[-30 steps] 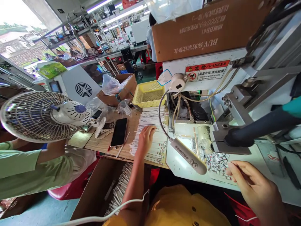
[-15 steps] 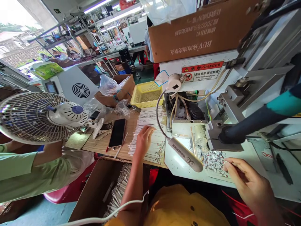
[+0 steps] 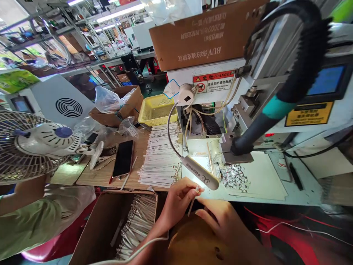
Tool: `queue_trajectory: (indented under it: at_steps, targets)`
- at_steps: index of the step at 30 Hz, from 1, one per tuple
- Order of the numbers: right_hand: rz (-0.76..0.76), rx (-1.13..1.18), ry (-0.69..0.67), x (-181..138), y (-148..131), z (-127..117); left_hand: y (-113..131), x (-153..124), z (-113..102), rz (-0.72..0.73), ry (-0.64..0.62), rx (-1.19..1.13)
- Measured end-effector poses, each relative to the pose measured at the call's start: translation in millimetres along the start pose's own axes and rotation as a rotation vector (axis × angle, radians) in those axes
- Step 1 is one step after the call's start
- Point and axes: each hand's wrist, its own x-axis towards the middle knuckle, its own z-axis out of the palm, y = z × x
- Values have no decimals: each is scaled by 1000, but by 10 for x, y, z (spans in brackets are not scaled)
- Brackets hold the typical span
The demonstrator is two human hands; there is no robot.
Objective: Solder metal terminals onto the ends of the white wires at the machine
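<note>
My left hand (image 3: 179,200) pinches a thin white stick (image 3: 192,201) upright near my chest, in front of the bench edge. Close beside it, my right hand (image 3: 220,217) curls its fingers toward the lower end of that stick; what it holds I cannot make out. A row of white sticks (image 3: 161,156) lies spread on the wooden board just beyond my left hand. A heap of small printed pieces (image 3: 234,177) lies on the machine's white plate (image 3: 264,176) under a black-tipped arm (image 3: 242,145). A lit gooseneck lamp head (image 3: 200,172) hangs just above my hands.
A cardboard box (image 3: 91,235) with several finished sticks (image 3: 135,228) sits below left. A black phone (image 3: 122,158), a white desk fan (image 3: 35,141), a yellow basket (image 3: 156,109) and plastic bags lie on the bench. A person's green sleeve (image 3: 30,224) is at the left.
My left hand left the row of sticks and came back toward my body with one stick. My right hand moved from the heap of small pieces to meet it. The view swung right.
</note>
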Motion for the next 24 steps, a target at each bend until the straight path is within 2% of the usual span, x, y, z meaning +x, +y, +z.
queue_trajectory:
  at_steps: [4,7,9,13,15,17,18,22,24]
  targets:
    - [36,80,37,125,17,153,-96,-3,117,-30,-26,3]
    - [29,52,78,89,35,145,-78,8,100,44,9,135]
    - [30,-19,78,31,48,76,-33,22,45,134,49,288]
    - [20,-164,27,-128,65,-150,59,64,-139,280,48,546]
    - [33,-196,-18,-202,69,-235,74,85,-220,293,129,574]
    - [56,-191,-37,-236,67,-250,65,95,-243,232,218,480]
    - [61,-173,-38,-232,63,-225,54,95,-223,177,216,383]
    - [58,-76,50,-85,18,2,-9,47,30,-63,-41,-55]
    - [28,-34,86,-4,-19,91,-41,6,163,-121,-102,-158]
